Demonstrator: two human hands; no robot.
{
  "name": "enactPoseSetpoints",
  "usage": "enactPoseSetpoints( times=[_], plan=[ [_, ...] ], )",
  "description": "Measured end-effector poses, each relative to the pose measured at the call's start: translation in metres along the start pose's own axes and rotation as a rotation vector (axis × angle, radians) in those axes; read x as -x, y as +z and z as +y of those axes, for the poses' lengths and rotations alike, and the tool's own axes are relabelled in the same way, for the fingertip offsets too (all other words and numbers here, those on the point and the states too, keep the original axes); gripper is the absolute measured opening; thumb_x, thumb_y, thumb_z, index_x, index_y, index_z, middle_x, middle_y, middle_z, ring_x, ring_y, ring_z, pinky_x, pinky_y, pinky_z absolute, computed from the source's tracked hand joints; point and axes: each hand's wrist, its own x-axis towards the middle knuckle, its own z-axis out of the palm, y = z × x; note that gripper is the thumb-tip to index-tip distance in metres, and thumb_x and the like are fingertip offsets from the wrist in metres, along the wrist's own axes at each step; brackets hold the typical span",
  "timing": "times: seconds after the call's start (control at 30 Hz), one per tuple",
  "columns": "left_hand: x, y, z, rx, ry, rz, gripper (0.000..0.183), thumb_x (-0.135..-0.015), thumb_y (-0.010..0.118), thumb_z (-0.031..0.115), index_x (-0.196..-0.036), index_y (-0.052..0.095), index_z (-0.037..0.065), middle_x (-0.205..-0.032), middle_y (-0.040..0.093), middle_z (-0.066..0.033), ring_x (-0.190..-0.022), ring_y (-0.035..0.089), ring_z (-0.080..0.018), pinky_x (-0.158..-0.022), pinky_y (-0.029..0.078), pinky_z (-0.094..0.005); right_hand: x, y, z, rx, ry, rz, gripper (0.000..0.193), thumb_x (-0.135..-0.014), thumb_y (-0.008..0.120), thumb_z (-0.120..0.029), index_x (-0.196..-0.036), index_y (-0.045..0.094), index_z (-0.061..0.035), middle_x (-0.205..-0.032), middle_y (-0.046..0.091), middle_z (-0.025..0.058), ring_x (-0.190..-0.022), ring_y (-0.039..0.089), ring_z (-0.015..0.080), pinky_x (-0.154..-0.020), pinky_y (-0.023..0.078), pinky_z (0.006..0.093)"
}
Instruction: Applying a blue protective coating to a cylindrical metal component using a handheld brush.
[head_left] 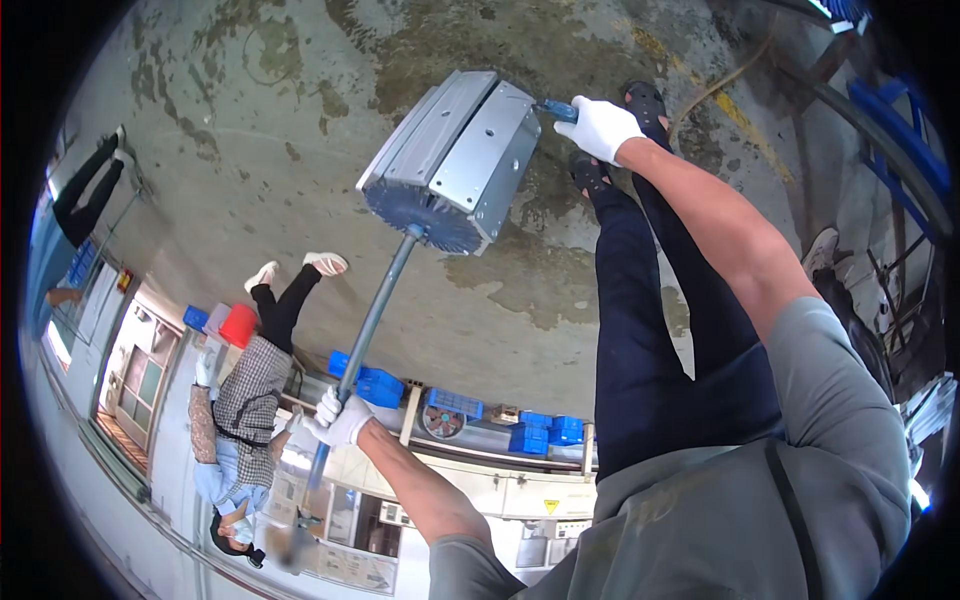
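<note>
A grey metal drum [485, 140] hangs at the upper middle, between my hands. Flat, bolted panels run along its sides, and a toothed disc [420, 218] caps one end. From this disc a long metal shaft [385, 290] slants down to the left. My left hand [342, 418], in a white glove, is closed round it well away from the drum. At the opposite end sticks out a short blue-grey shaft end [556, 109]. My right hand [602, 130], also white-gloved, is wrapped round that end. The drum is tilted.
A person in a checkered apron [250, 385] stands at the lower left; another person [75, 215] is at the far left. A red bucket [238, 325], blue bins [380, 387] and a fan [443, 421] line the wall. Blue metal framing [900, 150] is at right. The concrete floor [250, 190] has dark patches.
</note>
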Motion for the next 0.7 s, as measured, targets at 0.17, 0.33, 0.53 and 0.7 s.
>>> enactPoseSetpoints(
  times=[0.17,0.33,0.53,0.7],
  plan=[
    [0.004,0.002,-0.005,0.017,-0.001,-0.069,0.049,-0.092,0.048,0.027,-0.050,0.023,0.021,-0.042,0.027,0.0038,-0.037,0.025,-0.0133,-0.046,0.032,-0.0320,0.004,-0.005,-0.021,0.074,-0.102,-0.024,0.041,-0.090,0.056,-0.043,-0.107,0.059,-0.0061,-0.099,0.068,0.0201,-0.095,0.065,0.0373,-0.082,0.050,0.0454],
    [0.006,-0.002,-0.007,0.027,0.006,0.000,0.049,-0.092,0.046,0.030,-0.051,0.022,0.021,-0.043,0.024,0.0040,-0.038,0.024,-0.0131,-0.046,0.029,-0.0317,0.087,-0.005,-0.058,0.182,-0.383,-0.155,0.044,-0.088,0.058,-0.049,-0.102,0.060,-0.0073,-0.086,0.068,0.0195,-0.085,0.067,0.0384,-0.075,0.052,0.0468],
    [0.005,0.005,-0.011,-0.032,0.055,0.019,0.049,-0.094,0.044,0.031,-0.050,0.022,0.021,-0.042,0.023,0.0041,-0.038,0.023,-0.0138,-0.048,0.031,-0.0337,0.099,0.001,-0.027,0.211,-0.231,0.073,0.040,-0.088,0.060,-0.045,-0.096,0.058,-0.0057,-0.083,0.068,0.0182,-0.080,0.067,0.0372,-0.069,0.052,0.0456],
    [0.011,0.019,-0.014,-0.032,-0.002,-0.020,0.050,-0.095,0.043,0.033,-0.050,0.026,0.020,-0.044,0.026,0.0023,-0.041,0.024,-0.0156,-0.054,0.031,-0.0347,0.071,0.012,0.007,0.229,-0.061,0.034,0.034,-0.090,0.060,-0.040,-0.093,0.056,-0.0064,-0.082,0.067,0.0181,-0.081,0.066,0.0373,-0.071,0.050,0.0466]
  ],
)
